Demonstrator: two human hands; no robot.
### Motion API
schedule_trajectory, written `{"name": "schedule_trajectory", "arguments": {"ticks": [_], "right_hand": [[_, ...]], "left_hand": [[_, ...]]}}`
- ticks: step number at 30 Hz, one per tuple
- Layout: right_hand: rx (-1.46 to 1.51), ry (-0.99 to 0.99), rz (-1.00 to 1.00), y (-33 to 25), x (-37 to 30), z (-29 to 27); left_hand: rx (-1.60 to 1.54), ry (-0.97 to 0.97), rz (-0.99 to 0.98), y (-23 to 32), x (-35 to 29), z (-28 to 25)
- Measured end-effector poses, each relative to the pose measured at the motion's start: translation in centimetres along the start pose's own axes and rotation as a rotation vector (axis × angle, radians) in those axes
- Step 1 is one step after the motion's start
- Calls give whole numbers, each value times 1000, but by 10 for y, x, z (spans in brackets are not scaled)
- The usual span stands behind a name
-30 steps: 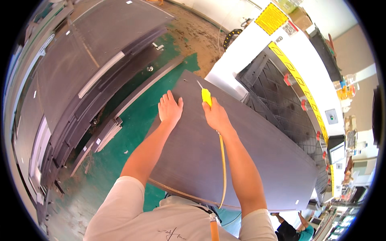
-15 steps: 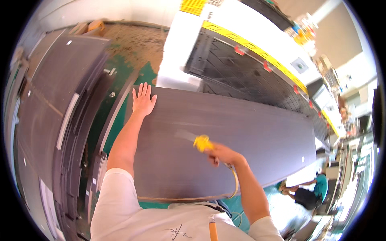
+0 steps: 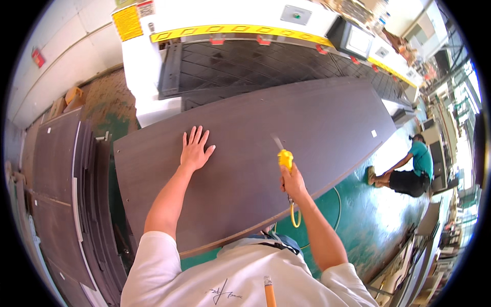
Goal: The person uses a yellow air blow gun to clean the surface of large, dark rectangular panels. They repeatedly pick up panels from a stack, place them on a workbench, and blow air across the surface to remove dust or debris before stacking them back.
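Green floor [image 3: 358, 220] and a white machine [image 3: 142, 69] are seen around a broad, smooth, dark brown-grey panel [image 3: 245, 117]. On it the left hand [image 3: 194, 152] is laid with fingers spread wide; over it the right hand [image 3: 293, 183] is closed around a bright yellow blow gun [image 3: 285, 157] whose thin nozzle [image 3: 277, 141] is blurred.

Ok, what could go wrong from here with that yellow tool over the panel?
The thin, blurred tip of the yellow tool in the right hand might scratch the dark panel if it dips.
The yellow hose, looped near the panel's near edge, could snag there.
A leftward swing might strike the left hand, spread on the panel.
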State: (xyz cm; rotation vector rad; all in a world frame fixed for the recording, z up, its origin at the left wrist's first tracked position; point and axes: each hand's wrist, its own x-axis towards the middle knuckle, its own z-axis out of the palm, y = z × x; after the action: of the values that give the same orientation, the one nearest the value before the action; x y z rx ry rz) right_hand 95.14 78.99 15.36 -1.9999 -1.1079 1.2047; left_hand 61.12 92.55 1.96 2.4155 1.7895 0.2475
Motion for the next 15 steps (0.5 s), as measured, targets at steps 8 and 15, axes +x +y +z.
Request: {"name": "schedule_trajectory", "arguments": {"ticks": [8,15], "right_hand": [[78,-340,-38,93,-8,-120],[10,-560,24,156,-44,-255]], "left_hand": [[53,-27,-6,126,-61,8],[36,-91,191,244,-30,35]]}}
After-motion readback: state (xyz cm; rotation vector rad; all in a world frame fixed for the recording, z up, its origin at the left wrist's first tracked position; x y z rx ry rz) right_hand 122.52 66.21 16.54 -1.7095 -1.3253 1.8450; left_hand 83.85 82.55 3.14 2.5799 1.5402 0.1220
